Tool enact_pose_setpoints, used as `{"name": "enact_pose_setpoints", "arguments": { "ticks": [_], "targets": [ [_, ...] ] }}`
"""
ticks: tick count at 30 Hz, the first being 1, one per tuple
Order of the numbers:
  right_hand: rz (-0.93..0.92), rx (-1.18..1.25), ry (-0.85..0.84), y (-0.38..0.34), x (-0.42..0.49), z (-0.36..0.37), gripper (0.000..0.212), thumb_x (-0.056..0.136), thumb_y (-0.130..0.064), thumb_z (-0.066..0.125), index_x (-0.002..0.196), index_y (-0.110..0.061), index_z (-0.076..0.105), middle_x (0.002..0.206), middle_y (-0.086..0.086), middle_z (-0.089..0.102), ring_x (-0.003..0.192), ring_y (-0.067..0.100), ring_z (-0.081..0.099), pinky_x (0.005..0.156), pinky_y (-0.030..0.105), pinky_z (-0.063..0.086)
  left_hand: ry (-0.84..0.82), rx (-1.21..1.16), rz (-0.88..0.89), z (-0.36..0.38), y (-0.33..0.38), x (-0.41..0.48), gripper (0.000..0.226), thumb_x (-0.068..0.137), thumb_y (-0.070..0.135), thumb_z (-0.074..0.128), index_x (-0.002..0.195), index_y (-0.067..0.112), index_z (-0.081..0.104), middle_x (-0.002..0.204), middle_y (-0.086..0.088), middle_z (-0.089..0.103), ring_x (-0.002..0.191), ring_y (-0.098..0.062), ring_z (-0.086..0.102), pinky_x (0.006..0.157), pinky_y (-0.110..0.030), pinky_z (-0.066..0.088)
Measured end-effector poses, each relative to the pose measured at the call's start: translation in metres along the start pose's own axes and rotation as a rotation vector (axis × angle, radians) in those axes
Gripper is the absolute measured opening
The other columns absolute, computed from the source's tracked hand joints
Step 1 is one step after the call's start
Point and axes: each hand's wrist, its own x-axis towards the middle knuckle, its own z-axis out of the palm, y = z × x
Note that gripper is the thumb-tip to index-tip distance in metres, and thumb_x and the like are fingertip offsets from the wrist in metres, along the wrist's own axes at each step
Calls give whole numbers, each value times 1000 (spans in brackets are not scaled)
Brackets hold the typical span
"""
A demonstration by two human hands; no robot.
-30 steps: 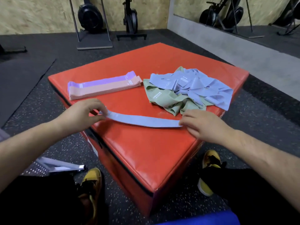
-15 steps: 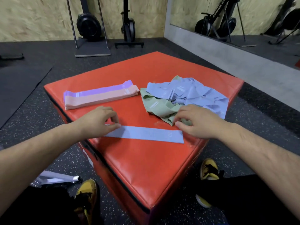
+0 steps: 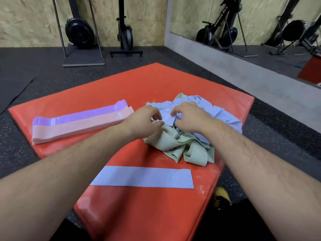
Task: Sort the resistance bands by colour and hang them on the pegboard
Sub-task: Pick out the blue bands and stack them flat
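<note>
So you've got a red-orange box, flat light-blue band, purple stack beside a pink stack, plus tangled blue bands and sage-green bands.

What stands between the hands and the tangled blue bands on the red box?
Nothing visible. The left hand and right hand already grip the blue bands atop the pile; the green bands lie underneath, on the near side.

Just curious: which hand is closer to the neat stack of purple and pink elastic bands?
Left. The left hand is just right of the purple and pink band stack, on the blue and green band heap; the right hand is farther right.
</note>
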Motion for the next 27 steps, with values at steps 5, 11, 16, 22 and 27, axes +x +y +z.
{"name": "enact_pose_setpoints", "arguments": {
  "ticks": [5, 11, 16, 22, 27],
  "targets": [
    [-3, -11, 31, -3, 8, 7, 23, 89, -24, 58, 108, -29, 70, 120, -4, 55, 122, 22, 37, 91, 41, 47, -52, -26, -79, 15, 7, 21, 29, 90, 39, 62, 109, 17, 61, 110, 3, 59, 91, -15, 57, 73, -28, 42],
    [-21, 22, 259, -14, 5, 5, 17, 92, -31, 53, 95, -24, 69, 110, -5, 60, 114, 22, 40, 91, 37, 41, 25, -97, -103, 13, 14, 17, 32, 88, 32, 66, 117, 22, 57, 111, -4, 50, 86, -18, 56, 75, -32, 46],
    [-48, 495, 476, -45, -5, -10, 11, 90, -25, 57, 85, -19, 64, 83, -8, 66, 82, 12, 57, 76, 37, 49, 220, -662, -360, -18, 31, 0, 27, 92, 47, 56, 103, 23, 60, 73, 5, 57, 65, -17, 61, 60, -30, 52],
    [-264, 712, 276, -98, -31, -10, 8, 88, -11, 63, 84, -12, 70, 78, -4, 72, 75, 12, 66, 70, 28, 52, 247, -1050, -447, -53, 24, -38, 15, 95, 14, 59, 83, 7, 65, 75, -10, 65, 64, -18, 63, 62, -30, 59],
    [-348, 653, 317, -116, -30, -13, 30, 82, -6, 58, 109, -16, 68, 107, -5, 67, 97, 10, 58, 81, 14, 40, 225, -606, -284, -72, -7, -80, 14, 89, 3, 65, 90, 15, 72, 79, -7, 70, 60, -17, 62, 57, -33, 59]
  ]
}}
